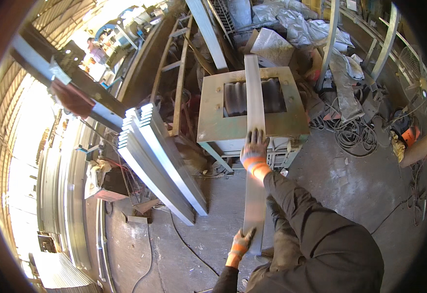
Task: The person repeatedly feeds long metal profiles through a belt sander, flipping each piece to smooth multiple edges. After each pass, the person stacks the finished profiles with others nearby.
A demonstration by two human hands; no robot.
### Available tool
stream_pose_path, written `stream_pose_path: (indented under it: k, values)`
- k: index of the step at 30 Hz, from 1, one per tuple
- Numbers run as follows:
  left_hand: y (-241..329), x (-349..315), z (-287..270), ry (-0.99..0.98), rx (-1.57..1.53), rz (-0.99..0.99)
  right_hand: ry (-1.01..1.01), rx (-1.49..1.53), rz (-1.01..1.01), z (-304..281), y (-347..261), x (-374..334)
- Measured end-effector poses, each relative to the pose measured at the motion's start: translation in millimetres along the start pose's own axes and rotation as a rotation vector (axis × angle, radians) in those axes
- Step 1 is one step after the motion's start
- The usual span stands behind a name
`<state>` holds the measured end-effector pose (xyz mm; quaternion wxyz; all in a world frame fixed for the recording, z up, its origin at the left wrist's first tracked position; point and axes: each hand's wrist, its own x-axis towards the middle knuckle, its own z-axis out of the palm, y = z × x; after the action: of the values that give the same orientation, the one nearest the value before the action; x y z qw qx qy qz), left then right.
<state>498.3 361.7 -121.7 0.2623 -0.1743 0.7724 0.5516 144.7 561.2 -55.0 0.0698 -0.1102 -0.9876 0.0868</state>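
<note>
Boxy machine (211,122), green-grey top with rectangular opening (234,100): one long flat metal bar (255,105), laid across. Grey floor (321,193): dark cable (355,138), loosely coiled.

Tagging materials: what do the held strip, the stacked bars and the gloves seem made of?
Held strip: likely metal, satin grey with a soft sheen. Stacked bars: probably metal, silvery, bright glints. Gloves: perhaps knit fabric, matte, following the fingers closely.
</note>
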Motion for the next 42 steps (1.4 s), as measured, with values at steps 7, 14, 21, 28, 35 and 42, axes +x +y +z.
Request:
stream_pose_path:
  k: [7, 14, 21, 28, 35, 42]
  values:
    - [-135, -228, -59, 0.005, 0.139, -0.051, -0.083, 0.095, -0.009, -42, -45, -261]
    - [-169, -374, -121, 0.117, 0.107, 0.014, 0.099, 0.769, -0.074, -20, -27, -410]
    - [-198, -404, -139, 0.267, 0.37, 0.055, -0.425, 1.837, 0.587, -38, -44, -425]
    - [-66, -352, -111, 0.617, 0.204, 0.506, -0.075, 1.218, -0.585, -242, -139, -404]
    - [79, -525, -207, 1.026, 0.865, 1.09, 0.373, 0.521, -1.152, -281, -122, -453]
    - [-77, -496, -257, 0.222, 0.333, 0.176, 0.451, -0.047, -1.67, -278, -33, -431]
